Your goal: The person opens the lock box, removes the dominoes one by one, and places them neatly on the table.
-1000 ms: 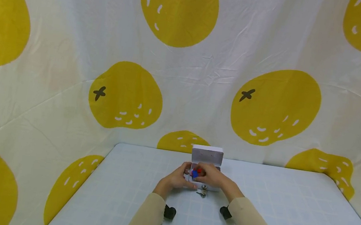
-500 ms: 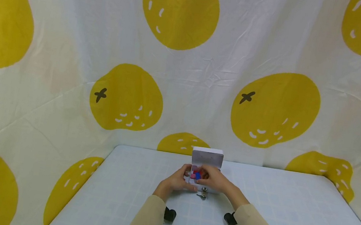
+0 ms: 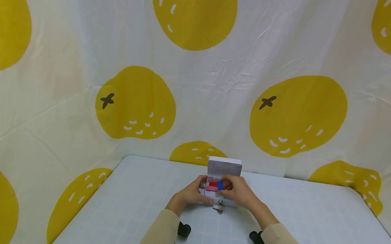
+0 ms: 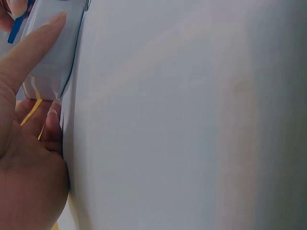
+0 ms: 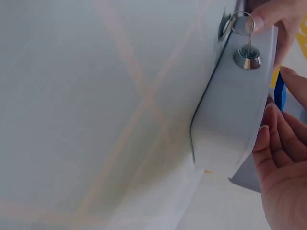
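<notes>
A small white lockbox (image 3: 230,204) stands on the table with its lid (image 3: 224,168) raised at the back. My left hand (image 3: 192,191) grips the box's left end; in the left wrist view its thumb lies along the front wall, fingers round the side. Over the box's inside, my right hand (image 3: 240,191) pinches a flat blue piece (image 3: 220,185) between thumb and fingers, its other fingers curled close to the rim. A red piece (image 3: 212,184) and a pink piece (image 3: 211,189) show inside the box, left of the blue one. The box's right part is hidden by my right hand.
A key sits in the front lock (image 5: 247,58), with a ring (image 5: 251,31) and keys (image 3: 219,210) hanging from it. The pale checked tabletop (image 3: 301,224) spreads round the box. Behind it hangs a white cloth (image 3: 212,112) with yellow fruit prints.
My right hand has moved right within the box area, carrying the blue piece and uncovering the red and pink pieces. My left hand has kept its grip on the box.
</notes>
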Available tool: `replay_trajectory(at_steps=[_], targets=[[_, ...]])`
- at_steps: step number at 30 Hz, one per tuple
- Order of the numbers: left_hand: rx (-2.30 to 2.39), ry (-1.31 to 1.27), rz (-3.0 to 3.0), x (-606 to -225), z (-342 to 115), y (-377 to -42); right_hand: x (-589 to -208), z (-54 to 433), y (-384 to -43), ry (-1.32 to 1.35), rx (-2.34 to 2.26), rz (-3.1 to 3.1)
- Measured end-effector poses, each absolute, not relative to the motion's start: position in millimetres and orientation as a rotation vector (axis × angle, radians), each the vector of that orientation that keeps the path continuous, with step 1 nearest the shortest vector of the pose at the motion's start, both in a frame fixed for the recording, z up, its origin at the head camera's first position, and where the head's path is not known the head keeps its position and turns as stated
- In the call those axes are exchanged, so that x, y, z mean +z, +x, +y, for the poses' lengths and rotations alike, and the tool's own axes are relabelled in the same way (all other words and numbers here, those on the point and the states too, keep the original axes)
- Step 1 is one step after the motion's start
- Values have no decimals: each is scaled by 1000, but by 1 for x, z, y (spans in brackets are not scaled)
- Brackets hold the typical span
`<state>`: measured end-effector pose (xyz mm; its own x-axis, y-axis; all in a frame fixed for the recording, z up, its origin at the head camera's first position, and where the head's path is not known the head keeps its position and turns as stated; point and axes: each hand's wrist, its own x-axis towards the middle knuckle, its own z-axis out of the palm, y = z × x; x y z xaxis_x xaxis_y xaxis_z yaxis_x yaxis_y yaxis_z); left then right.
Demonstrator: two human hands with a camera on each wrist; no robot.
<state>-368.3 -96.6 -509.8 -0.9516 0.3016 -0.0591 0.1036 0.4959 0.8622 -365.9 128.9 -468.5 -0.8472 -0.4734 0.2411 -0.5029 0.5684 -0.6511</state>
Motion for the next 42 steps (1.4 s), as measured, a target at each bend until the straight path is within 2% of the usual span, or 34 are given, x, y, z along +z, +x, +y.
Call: replay_trajectory(at_steps=[8,42], targets=[[1468,331,2506,-512,-95,-371,-462,140,-360,720,1146,-2812],[1501,312,2484,-508,-96,-371,-468,189,-360,725,962,-2807]])
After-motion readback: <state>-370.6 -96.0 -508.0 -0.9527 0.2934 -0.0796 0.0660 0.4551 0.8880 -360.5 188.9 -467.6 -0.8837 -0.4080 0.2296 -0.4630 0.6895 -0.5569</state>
